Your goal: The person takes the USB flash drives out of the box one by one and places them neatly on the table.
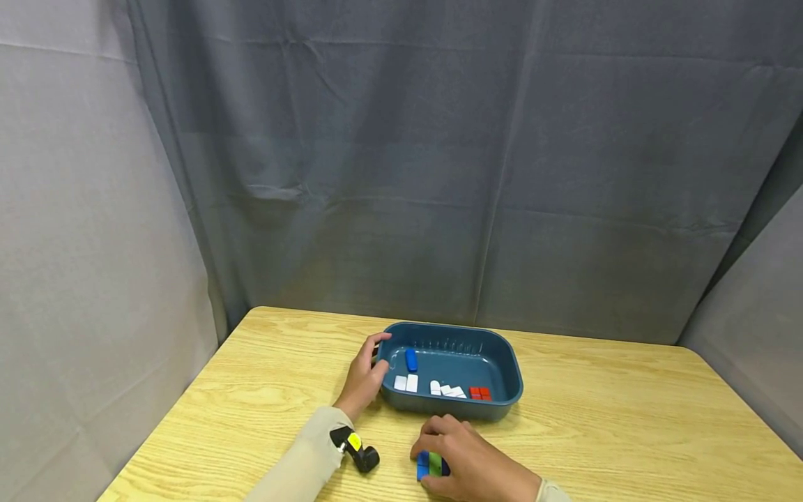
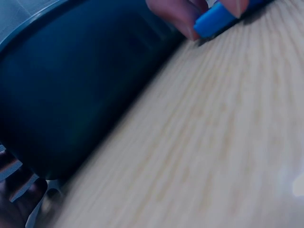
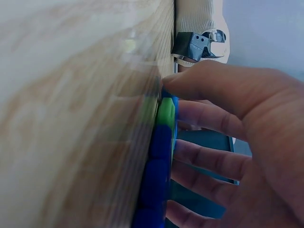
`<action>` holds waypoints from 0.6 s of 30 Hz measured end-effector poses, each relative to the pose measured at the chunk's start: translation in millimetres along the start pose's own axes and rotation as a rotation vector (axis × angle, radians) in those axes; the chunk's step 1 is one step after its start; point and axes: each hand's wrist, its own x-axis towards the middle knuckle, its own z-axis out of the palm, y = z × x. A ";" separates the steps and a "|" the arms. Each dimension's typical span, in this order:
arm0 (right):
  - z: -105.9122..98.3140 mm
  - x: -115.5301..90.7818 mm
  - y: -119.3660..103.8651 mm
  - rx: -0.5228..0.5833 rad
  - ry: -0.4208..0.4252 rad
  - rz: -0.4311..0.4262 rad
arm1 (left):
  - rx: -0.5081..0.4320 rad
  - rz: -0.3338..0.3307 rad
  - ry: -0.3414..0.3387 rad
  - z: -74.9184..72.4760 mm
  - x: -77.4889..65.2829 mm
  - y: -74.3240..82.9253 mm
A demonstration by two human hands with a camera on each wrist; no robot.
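Note:
My left hand [image 1: 364, 376] grips the left end of a dark teal plastic tub [image 1: 513, 394], with the thumb and a finger at its rim. Just in front of the tub, my right hand [image 1: 467, 457] reaches down over a small group of blocks on the table. Blue blocks [image 1: 423, 466] and a green block [image 1: 436, 464] show between its thumb and fingers. In the right wrist view, the thumb presses one end of the blue and green row, with dark blue blocks [image 3: 156, 178] lined up beside the green. Part of the group is hidden under the palm.
Inside the tub lie a blue oblong block [image 1: 410, 360], several white blocks [image 1: 411, 383] and some red blocks [image 1: 480, 393]. The tub stands on a wood-grain table [image 1: 615, 418]. A grey curtain [image 1: 401, 174] hangs behind, with pale cloth at both sides.

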 end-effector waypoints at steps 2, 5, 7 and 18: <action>-0.2 0.2 0.2 0.004 -0.012 0.008 | 0.000 0.001 -0.001 0.2 0.0 0.0; 0.0 0.3 0.4 0.005 -0.022 0.014 | -0.001 -0.003 -0.003 0.4 0.0 1.1; 0.2 0.2 0.7 0.006 -0.024 0.017 | -0.004 -0.006 -0.004 0.6 -0.1 1.9; -0.3 0.0 -1.4 -0.001 -0.037 0.043 | -0.006 -0.012 -0.004 0.2 -0.8 2.1</action>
